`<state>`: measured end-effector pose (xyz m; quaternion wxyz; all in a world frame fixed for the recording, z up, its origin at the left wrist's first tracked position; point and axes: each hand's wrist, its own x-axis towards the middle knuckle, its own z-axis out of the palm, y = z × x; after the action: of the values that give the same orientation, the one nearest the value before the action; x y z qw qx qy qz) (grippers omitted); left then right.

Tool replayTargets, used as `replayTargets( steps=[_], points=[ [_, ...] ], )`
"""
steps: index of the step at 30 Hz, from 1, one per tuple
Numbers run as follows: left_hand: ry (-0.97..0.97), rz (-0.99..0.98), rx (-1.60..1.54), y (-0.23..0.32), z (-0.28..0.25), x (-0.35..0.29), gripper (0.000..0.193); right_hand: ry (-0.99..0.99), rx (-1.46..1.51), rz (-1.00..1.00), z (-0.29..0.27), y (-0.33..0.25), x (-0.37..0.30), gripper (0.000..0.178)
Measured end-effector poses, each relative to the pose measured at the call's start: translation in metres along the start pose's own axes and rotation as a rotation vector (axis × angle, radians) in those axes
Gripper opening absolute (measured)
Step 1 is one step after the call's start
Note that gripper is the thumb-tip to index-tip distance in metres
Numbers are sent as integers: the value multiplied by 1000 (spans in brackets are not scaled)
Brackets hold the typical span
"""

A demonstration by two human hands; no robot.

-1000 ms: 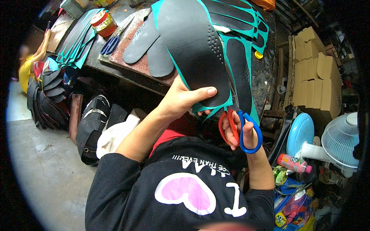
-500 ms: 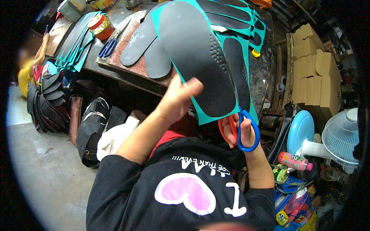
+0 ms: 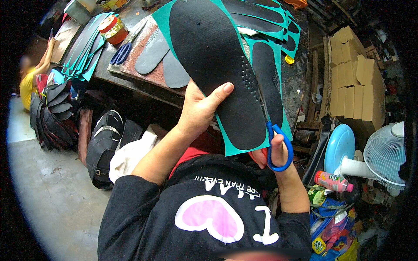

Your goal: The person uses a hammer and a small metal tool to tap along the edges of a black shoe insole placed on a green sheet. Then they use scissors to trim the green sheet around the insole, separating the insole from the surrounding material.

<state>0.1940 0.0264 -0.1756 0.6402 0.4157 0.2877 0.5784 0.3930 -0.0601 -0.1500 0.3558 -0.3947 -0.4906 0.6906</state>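
Observation:
My left hand (image 3: 201, 104) is closed on the left edge of a teal sheet with a black insole (image 3: 209, 65) on it, thumb flat on the black face, fingers hidden beneath. My right hand (image 3: 277, 145) grips a pair of scissors (image 3: 268, 124), the thumb through the blue handle loop. Most of the red loop is behind the sheet. The blades run along the insole's right edge, by a row of small raised dots. Below and to the right of the blades, another teal sheet with a black insole (image 3: 264, 65) lies on the table.
On the table (image 3: 98, 65) are loose grey insoles (image 3: 152, 56), dark-blue-handled scissors (image 3: 121, 54), a red-lidded jar (image 3: 113, 29) and stacked teal sheets (image 3: 85, 50). Cartons (image 3: 352, 87) and a fan (image 3: 385, 150) stand at right. Another person (image 3: 29, 85) sits at far left.
The held sheet has shifted slightly toward me and tilted, its top corner further left. My left thumb, blurred and lifted before, now rests on the insole. The red loop is more covered.

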Motion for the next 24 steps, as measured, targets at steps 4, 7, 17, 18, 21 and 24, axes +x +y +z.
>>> replayTargets(
  steps=[4,7,17,18,21,24],
  points=[
    [10,-25,-6,4,0,2,49,8,26,-7,-4,3,0,89],
    [-7,-45,-11,7,2,1,52,-89,124,-44,-6,7,1,95],
    [-70,-77,10,11,3,-5,55,128,-142,-123,-7,17,3,94],
    [-69,-75,12,11,3,-5,54,127,-140,-98,-6,16,3,92],
    [-64,-112,-11,10,2,-4,54,60,-47,50,-5,4,-5,87],
    [-65,-103,-12,10,2,-3,53,105,4,91,-2,-2,-6,86]
  ],
)
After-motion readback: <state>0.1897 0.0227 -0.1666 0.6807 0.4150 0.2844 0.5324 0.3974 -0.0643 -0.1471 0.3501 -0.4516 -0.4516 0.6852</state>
